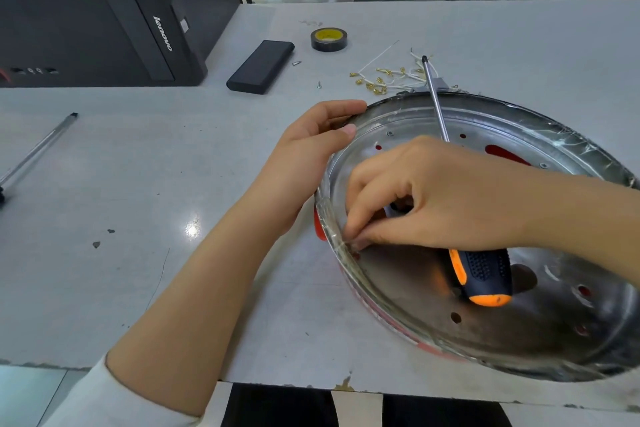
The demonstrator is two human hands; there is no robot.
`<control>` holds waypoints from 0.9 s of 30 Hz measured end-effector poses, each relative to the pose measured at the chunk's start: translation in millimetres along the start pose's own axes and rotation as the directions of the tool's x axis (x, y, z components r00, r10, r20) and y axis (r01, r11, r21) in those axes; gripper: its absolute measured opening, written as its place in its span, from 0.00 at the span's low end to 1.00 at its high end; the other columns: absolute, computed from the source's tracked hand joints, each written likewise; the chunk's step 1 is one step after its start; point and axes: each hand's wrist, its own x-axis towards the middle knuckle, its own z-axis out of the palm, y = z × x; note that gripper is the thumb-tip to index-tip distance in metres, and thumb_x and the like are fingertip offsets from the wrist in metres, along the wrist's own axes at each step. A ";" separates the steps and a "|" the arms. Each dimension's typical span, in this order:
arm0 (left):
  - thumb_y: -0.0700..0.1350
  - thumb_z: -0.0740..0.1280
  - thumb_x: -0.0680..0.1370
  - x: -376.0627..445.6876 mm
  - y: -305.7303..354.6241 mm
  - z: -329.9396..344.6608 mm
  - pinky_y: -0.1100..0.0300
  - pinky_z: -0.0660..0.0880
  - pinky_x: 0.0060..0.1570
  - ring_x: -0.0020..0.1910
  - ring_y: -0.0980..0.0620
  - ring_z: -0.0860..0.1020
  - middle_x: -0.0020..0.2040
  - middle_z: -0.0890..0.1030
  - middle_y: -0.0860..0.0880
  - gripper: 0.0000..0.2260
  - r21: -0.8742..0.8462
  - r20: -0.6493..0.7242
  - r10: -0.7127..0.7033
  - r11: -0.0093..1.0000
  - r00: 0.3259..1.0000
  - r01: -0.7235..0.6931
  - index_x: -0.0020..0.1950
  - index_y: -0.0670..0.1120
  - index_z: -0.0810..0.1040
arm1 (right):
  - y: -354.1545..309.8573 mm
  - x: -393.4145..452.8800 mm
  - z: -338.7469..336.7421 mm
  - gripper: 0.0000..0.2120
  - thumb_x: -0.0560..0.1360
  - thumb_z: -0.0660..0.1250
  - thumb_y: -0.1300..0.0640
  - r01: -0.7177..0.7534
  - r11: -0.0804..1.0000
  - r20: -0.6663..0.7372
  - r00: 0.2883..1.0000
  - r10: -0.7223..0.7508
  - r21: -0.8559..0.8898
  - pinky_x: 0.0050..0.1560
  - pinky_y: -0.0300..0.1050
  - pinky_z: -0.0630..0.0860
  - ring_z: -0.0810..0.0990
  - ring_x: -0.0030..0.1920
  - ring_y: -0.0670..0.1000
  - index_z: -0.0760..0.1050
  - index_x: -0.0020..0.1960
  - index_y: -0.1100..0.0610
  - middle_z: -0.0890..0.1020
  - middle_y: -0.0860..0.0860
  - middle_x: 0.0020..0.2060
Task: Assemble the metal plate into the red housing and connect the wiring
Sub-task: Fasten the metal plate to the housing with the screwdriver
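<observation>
A round shiny metal plate (519, 333) sits inside the red housing (319, 227), whose red shows at the left rim and through the plate's holes. My left hand (311, 149) grips the plate's upper left rim. My right hand (433, 198) reaches across the plate, fingertips pinched together at its left edge on something too small to make out. A screwdriver (485, 274) with a black and orange handle lies under my right hand, its shaft pointing away over the far rim. Loose white wires with brass terminals (391, 74) lie behind the plate.
A roll of black tape (329, 39), a black flat case (260, 66) and a small screw (319, 84) lie at the back. A black computer tower (86, 21) stands at far left, a metal rod (38, 149) lies near the left edge. The table's front edge runs just below the plate.
</observation>
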 end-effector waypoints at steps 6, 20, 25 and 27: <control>0.33 0.59 0.81 -0.5 1.8 0.9 0.56 0.76 0.55 0.54 0.48 0.80 0.62 0.80 0.43 0.13 0.000 -0.001 -0.004 1.000 1.000 0.004 0.61 0.44 0.78 | 0.2 -1.6 0.0 0.06 0.71 0.73 0.60 0.042 0.998 0.005 0.999 -0.042 -0.042 0.44 0.25 0.65 0.75 0.41 0.34 0.85 0.43 0.49 0.77 0.35 0.36; 0.33 0.59 0.81 0.0 1.4 0.9 0.56 0.76 0.55 0.52 0.49 0.79 0.61 0.80 0.43 0.13 0.009 -0.009 -0.002 1.000 1.000 0.002 0.61 0.44 0.77 | -5.8 -2.9 -0.5 0.04 0.70 0.72 0.56 0.060 0.984 0.035 0.998 -0.055 -0.168 0.43 0.29 0.68 0.76 0.40 0.41 0.85 0.42 0.49 0.78 0.39 0.38; 0.33 0.59 0.81 -0.6 2.2 0.5 0.54 0.76 0.58 0.55 0.48 0.79 0.62 0.80 0.42 0.14 0.020 -0.007 0.001 1.000 1.000 -0.001 0.62 0.43 0.77 | -6.0 -1.0 -5.5 0.04 0.71 0.71 0.55 -0.057 0.998 0.082 0.995 0.058 -0.017 0.45 0.33 0.71 0.79 0.43 0.42 0.83 0.40 0.46 0.81 0.40 0.40; 0.33 0.59 0.81 -0.8 2.2 0.2 0.53 0.76 0.59 0.55 0.48 0.79 0.62 0.80 0.42 0.14 0.020 -0.005 0.005 1.000 1.000 -0.005 0.61 0.43 0.77 | -6.1 4.4 -7.4 0.04 0.71 0.70 0.52 -0.117 0.993 0.137 0.984 0.115 0.006 0.47 0.39 0.73 0.79 0.43 0.42 0.83 0.39 0.45 0.82 0.41 0.40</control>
